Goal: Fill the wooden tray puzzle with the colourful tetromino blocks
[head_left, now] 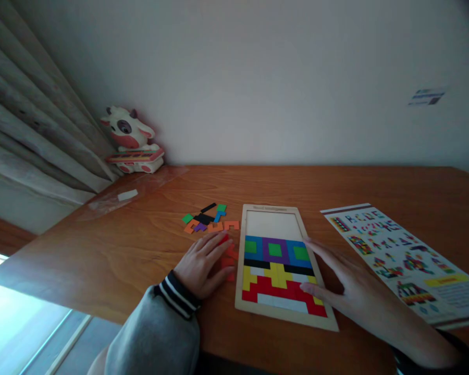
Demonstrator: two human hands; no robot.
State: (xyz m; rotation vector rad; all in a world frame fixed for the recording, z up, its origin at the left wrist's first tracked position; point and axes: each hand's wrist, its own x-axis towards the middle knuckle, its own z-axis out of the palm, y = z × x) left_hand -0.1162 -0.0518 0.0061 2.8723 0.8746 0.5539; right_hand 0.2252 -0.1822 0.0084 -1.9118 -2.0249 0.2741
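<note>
Hands at a coloured puzzle board (280, 217) on the worktop (140, 245).
Left hand (203, 263) open, flat over red pieces (230, 255); right hand (347, 286) open, resting on board edge.

Table (148, 245): wood-grain, smooth, slight sheen. Puzzle tray (239, 271) between the hands: pale unfinished wood, matt. Instruction sheet (406, 260) right of right hand (347, 284): glossy printed paper. Left sleeve (156, 333): soft knit cloth.
</note>
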